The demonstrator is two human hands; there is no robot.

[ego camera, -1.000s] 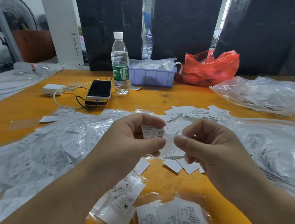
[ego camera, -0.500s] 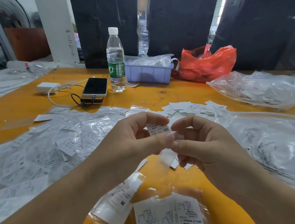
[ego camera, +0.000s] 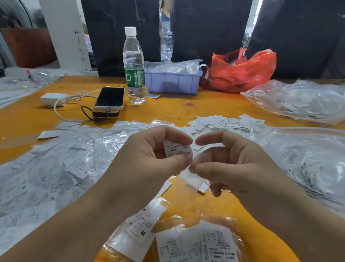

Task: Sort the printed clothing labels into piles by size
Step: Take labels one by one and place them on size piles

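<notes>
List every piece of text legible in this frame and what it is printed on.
"XS": bagged label stack near the front edge.
"M": bagged label left of it.
Handwritten digits on the white post: too unclear to quote.
Held label, water bottle wrap, fine print: too small or blurred.

An orange table [ego camera: 220, 112] filled the foreground. Behind its far edge hung dark sheets [ego camera: 208, 26], with bright narrow gaps between them. To the left of the sheets stood a white post [ego camera: 60, 22] with handwritten marks on it. Further left of that post, a fan's wire guard [ego camera: 10, 8] and a brown panel [ego camera: 29, 45] showed against a pale wall.
</notes>
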